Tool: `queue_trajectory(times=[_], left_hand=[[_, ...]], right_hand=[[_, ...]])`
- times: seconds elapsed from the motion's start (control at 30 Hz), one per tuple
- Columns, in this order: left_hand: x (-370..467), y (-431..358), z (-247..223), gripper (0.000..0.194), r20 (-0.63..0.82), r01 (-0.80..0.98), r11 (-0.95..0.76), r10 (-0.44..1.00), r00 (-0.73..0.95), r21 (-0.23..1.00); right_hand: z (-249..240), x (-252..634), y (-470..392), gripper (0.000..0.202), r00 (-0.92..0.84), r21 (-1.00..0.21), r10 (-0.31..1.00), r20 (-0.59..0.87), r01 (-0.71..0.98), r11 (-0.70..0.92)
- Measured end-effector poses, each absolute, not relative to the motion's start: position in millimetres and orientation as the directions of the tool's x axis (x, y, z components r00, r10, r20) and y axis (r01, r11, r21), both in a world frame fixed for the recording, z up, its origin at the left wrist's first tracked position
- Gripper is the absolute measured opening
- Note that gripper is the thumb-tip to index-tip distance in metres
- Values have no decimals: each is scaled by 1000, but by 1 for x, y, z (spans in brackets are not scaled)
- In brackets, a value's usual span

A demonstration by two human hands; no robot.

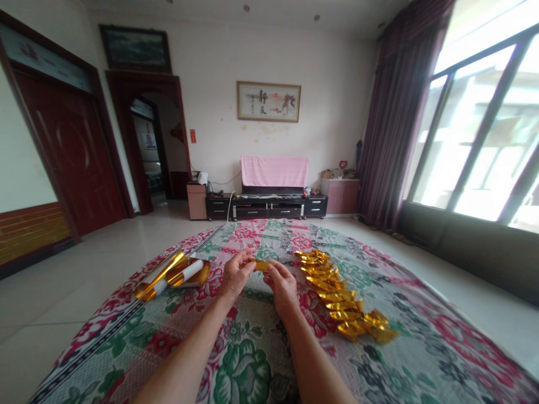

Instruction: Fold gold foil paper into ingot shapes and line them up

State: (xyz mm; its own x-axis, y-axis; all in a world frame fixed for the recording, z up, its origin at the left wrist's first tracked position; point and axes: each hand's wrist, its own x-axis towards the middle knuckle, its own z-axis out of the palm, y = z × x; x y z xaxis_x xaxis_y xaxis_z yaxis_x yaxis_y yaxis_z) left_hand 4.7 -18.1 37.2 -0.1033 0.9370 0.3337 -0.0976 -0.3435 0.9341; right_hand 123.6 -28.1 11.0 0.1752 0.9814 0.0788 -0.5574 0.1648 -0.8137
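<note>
Between my two hands, above the flowered cloth (pixel 248 314), is a small strip of folded gold foil paper (pixel 261 265). My left hand (pixel 236 275) pinches its left end, and my right hand (pixel 282 285) grips the right end with thumb and fingers. To the right lies a row of several folded gold foil pieces (pixel 343 297), pointed at their ends and set close together. Over on the left, loose gold foil sheets (pixel 168 275) with white backs lie partly curled on the cloth.
Past the cloth's far edge, a low black cabinet (pixel 269 209) stands against the wall, a pink towel (pixel 274 170) draped over what is on it. A dark red door (pixel 76 151) is at left. Purple curtains (pixel 389 123) and a large window (pixel 484 129) are at right.
</note>
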Motion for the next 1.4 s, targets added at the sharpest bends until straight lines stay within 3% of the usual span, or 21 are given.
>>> queue_trajectory(times=[0.77,1.4], left_hand=[[5,-17,33,46,295,-87,-306,948,-121,948],[6,-20,35,48,207,-149,-210,978,-33,966]], right_hand=[[12,123,-28,39,229,-832,970,74,-523,187],[6,124,-23,33,285,-858,950,129,-449,251]])
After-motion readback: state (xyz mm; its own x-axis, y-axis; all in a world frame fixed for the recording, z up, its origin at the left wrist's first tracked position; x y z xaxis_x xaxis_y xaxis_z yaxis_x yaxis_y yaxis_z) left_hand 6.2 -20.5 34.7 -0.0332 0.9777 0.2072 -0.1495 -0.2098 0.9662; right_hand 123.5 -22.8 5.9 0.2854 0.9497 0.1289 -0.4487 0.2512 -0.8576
